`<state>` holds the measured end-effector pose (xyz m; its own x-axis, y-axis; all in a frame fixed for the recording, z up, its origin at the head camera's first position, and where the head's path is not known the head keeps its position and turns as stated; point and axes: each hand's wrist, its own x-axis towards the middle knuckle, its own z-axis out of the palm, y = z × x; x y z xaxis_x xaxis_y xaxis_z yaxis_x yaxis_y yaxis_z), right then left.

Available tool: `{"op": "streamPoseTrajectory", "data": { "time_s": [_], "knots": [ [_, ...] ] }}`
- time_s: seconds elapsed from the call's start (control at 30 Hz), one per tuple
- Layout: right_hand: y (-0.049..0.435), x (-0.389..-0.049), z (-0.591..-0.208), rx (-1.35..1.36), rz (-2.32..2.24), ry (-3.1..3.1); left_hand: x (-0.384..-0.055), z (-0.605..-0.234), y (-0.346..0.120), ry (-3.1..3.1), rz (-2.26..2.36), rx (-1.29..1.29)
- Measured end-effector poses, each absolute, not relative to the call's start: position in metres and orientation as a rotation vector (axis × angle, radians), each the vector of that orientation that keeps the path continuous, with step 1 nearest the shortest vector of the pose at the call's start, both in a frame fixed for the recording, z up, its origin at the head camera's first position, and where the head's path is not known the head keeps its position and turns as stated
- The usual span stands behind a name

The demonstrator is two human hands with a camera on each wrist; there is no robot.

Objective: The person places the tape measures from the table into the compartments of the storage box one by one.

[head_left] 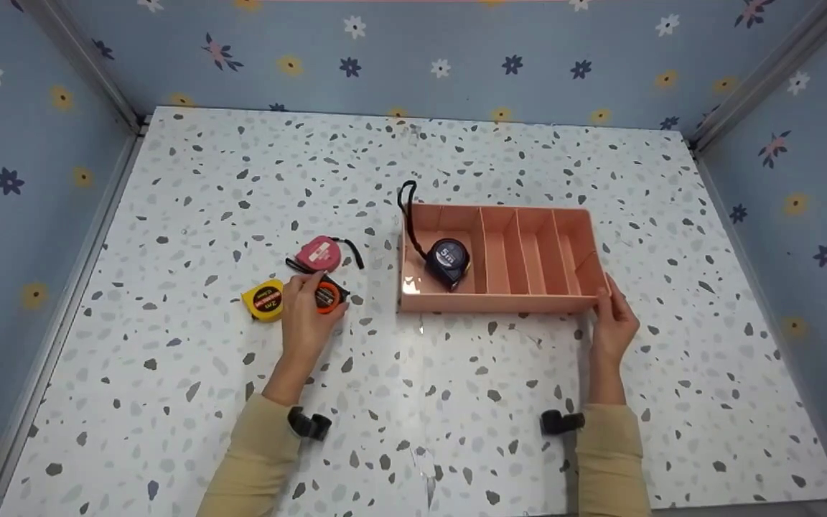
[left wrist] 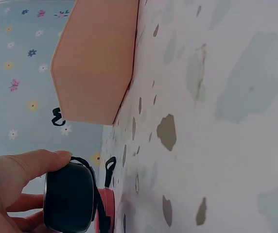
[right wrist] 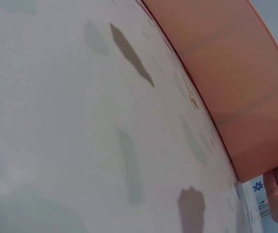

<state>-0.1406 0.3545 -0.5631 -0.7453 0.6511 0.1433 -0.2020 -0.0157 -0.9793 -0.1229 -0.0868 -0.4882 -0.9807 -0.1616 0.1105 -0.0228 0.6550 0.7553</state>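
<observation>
My left hand (head_left: 307,316) grips a black and orange tape measure (head_left: 328,296), its thumb and fingers on opposite sides of the case. In the left wrist view the dark case (left wrist: 69,196) shows with a black strap along it. Close by lie a yellow tape measure (head_left: 264,301) and a pink tape measure (head_left: 320,253) with a black strap. My right hand (head_left: 614,322) holds the near right corner of a pink divided box (head_left: 500,304). In the box's large left compartment is a black 5m tape measure (head_left: 447,261), its wrist loop hanging over the rim.
Several narrow compartments (head_left: 537,251) fill the right side of the box. The speckled white table (head_left: 413,402) is bounded by flowered blue panels (head_left: 428,57) at the back and both sides.
</observation>
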Motion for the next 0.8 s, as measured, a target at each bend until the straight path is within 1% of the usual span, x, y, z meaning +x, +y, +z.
{"op": "streamPoseTrajectory", "data": {
  "time_s": [0.8],
  "knots": [
    [0.353, -0.141, -0.561, -0.51, 1.814, -1.678, -0.126, -0.457, -0.056, -2.562, -1.311, 0.053]
  ]
}}
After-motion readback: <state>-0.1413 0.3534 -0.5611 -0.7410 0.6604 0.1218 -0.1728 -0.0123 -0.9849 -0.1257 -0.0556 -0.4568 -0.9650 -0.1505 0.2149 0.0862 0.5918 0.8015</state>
